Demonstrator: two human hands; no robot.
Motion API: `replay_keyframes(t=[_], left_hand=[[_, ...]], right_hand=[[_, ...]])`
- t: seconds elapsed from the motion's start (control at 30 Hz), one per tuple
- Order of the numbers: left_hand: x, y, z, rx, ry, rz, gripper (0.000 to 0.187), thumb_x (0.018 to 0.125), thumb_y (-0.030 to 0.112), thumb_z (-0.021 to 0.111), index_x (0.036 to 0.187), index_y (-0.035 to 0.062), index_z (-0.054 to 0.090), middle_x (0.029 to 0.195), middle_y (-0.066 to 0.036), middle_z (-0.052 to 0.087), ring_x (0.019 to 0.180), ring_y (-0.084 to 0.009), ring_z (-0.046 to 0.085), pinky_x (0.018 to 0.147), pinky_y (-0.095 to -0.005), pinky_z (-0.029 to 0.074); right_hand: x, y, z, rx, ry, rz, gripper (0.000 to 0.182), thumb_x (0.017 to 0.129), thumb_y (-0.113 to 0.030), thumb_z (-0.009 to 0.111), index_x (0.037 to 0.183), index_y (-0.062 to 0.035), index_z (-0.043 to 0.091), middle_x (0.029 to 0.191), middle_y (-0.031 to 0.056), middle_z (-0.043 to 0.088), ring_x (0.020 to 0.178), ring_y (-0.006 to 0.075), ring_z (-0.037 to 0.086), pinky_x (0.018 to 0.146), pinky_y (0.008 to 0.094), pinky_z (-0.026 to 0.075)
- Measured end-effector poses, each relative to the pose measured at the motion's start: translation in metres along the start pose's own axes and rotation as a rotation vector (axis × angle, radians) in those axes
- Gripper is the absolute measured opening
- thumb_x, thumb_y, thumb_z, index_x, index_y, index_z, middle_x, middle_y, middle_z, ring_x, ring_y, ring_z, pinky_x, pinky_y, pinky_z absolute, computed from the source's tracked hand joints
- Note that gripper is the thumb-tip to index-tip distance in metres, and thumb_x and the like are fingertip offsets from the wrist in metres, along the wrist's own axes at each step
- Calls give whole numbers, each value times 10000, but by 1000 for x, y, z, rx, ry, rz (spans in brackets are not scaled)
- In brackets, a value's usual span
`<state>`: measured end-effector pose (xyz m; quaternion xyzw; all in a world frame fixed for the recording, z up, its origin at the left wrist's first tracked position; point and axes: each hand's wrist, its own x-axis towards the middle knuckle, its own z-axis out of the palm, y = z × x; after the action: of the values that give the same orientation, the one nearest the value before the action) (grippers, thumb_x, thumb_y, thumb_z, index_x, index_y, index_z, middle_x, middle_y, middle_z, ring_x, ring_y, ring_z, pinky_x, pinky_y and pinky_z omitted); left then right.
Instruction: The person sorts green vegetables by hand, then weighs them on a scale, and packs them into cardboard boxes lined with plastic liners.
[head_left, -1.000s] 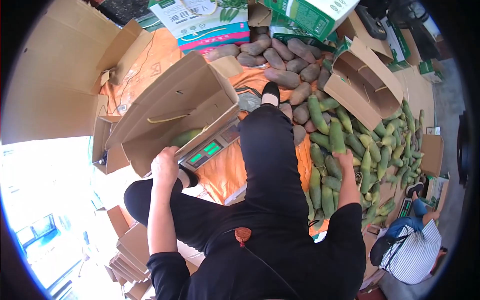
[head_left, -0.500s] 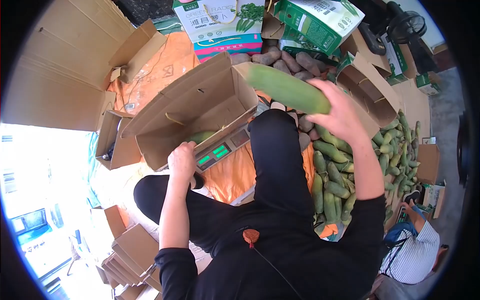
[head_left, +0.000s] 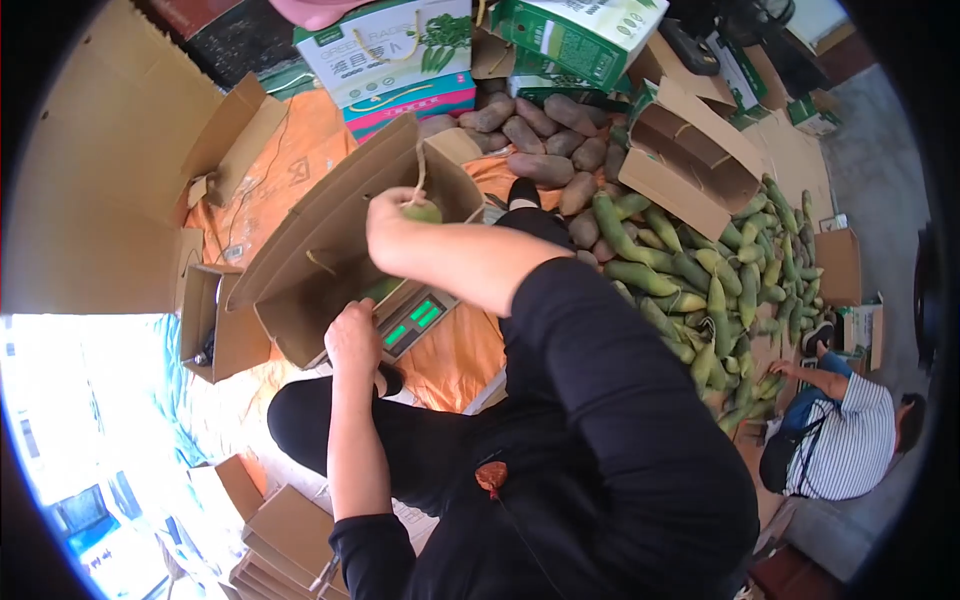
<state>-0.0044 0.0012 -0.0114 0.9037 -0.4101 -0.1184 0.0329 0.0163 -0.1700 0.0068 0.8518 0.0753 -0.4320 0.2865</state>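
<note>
An open cardboard box [head_left: 345, 225] rests on a scale [head_left: 412, 318] with lit green digits. My right hand [head_left: 393, 228] is inside the box opening, wrapped round a green radish [head_left: 424, 212]; most of the radish is hidden by the hand and forearm. My left hand [head_left: 352, 338] pinches the near edge of the box at its left part. Another green radish [head_left: 381, 289] lies at the bottom of the box, partly covered by the near wall.
Green radishes [head_left: 715, 290] are heaped on the right, with reddish ones [head_left: 560, 140] behind. An open carton [head_left: 690, 150] stands by the heap, and printed boxes [head_left: 385, 55] at the back. A person in a striped shirt [head_left: 845, 440] is at the far right. Folded cardboard [head_left: 290, 540] lies lower left.
My right hand has carried the radish leftward from above the heap into the box opening. My left hand stays on the box edge. The view has shifted a little.
</note>
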Motion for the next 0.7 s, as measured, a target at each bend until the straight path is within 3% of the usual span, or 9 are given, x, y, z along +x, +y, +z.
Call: replay_keyframes(t=[0.07, 0.1, 0.13, 0.17, 0.27, 0.37, 0.43, 0.57, 0.7], left_hand=[[1, 1, -2, -5, 2, -1, 67, 811, 75, 562, 841, 63, 620, 861, -155, 635, 838, -358, 633, 717, -461, 499], [1, 2, -3, -5, -5, 19, 67, 811, 75, 562, 841, 63, 620, 861, -155, 635, 838, -358, 633, 717, -461, 499], [2, 4, -4, -9, -9, 16, 68, 807, 77, 569, 847, 59, 620, 859, -156, 635, 838, -358, 633, 719, -462, 499], [2, 5, -4, -12, -14, 10, 70, 803, 79, 576, 852, 55, 621, 858, -157, 635, 839, -359, 634, 720, -462, 498], [2, 6, -3, -26, -23, 0, 103, 792, 85, 596, 884, 51, 630, 863, -159, 637, 840, -359, 634, 724, -463, 497], [2, 8, -6, -25, -34, -25, 137, 788, 91, 608, 916, 57, 640, 869, -159, 640, 838, -360, 634, 727, -465, 496], [2, 8, -5, -32, -38, -27, 140, 789, 92, 608, 921, 59, 642, 870, -160, 641, 837, -360, 634, 727, -466, 497], [3, 8, -5, -37, -24, -26, 134, 800, 105, 611, 920, 58, 646, 870, -176, 646, 840, -366, 634, 723, -468, 498], [2, 11, -9, -31, -44, -32, 148, 799, 112, 616, 930, 55, 653, 881, -188, 648, 855, -373, 631, 728, -465, 497]], right_hand=[[6, -10, -2, 107, 58, 92, 437, 637, -278, 719, 1037, -105, 684, 991, 130, 664, 815, 408, 644, 467, 418, 493], [57, -36, -2, 204, 82, 459, 401, 620, -175, 719, 1011, -93, 687, 977, 138, 667, 853, 425, 640, 402, 378, 433], [87, -43, -1, 192, 110, 320, 392, 586, -39, 700, 976, -74, 693, 961, 148, 672, 896, 428, 635, 365, 355, 378], [91, -53, -8, 156, 196, 556, 427, 549, 68, 670, 953, -66, 701, 934, 148, 678, 909, 430, 631, 373, 344, 381], [54, -29, -25, 751, 390, 10, 244, 803, -191, 634, 1025, -136, 719, 1019, 10, 696, 900, 301, 653, 504, 486, 449], [73, -53, -21, 978, 563, 71, 232, 832, -181, 606, 1031, -160, 723, 1039, 13, 698, 900, 283, 652, 575, 528, 465], [44, -50, -15, 700, 598, 54, 240, 844, -177, 592, 1047, -155, 719, 1061, 32, 694, 937, 253, 655, 669, 511, 497], [22, -32, -13, 877, 453, 1, 284, 842, -164, 596, 1108, -131, 691, 1160, 61, 655, 1013, 276, 630, 713, 553, 484], [-27, 5, -10, 1113, 751, -116, 275, 793, -187, 632, 1054, -128, 694, 1063, 85, 677, 981, 267, 643, 782, 455, 507]])
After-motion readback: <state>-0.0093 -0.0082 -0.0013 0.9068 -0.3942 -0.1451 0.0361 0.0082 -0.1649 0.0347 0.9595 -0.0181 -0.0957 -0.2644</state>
